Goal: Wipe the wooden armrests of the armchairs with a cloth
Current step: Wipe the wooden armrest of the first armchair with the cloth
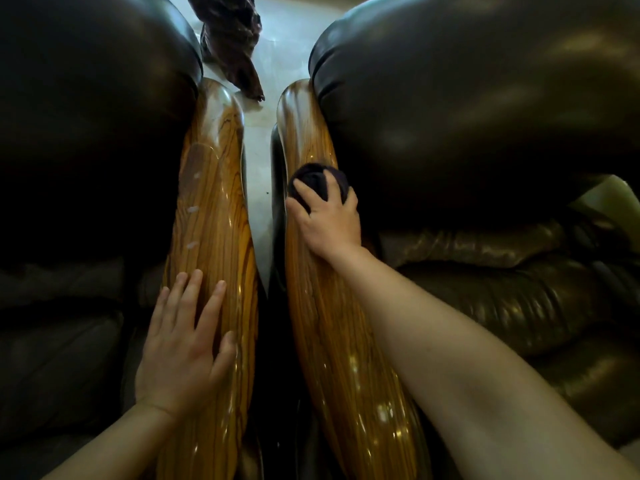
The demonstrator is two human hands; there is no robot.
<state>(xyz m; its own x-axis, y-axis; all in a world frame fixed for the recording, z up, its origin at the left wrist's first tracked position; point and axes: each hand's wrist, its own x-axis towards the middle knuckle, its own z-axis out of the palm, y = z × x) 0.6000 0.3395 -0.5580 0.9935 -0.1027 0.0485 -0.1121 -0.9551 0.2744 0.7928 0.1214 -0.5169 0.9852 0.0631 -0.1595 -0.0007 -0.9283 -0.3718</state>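
Two glossy striped wooden armrests run side by side away from me. My right hand (327,221) presses a bunched dark cloth (317,180) onto the right armrest (304,133), about halfway along it. My left hand (183,344) lies flat with fingers spread on the near part of the left armrest (211,188), holding nothing. A few pale smudges show on the left armrest's inner side, farther up.
Dark leather armchairs flank the armrests: one on the left (86,98), one on the right (485,98) with a creased seat cushion (502,299). A narrow strip of pale floor (258,168) shows between them. A dark reddish carved object (232,39) stands beyond the gap.
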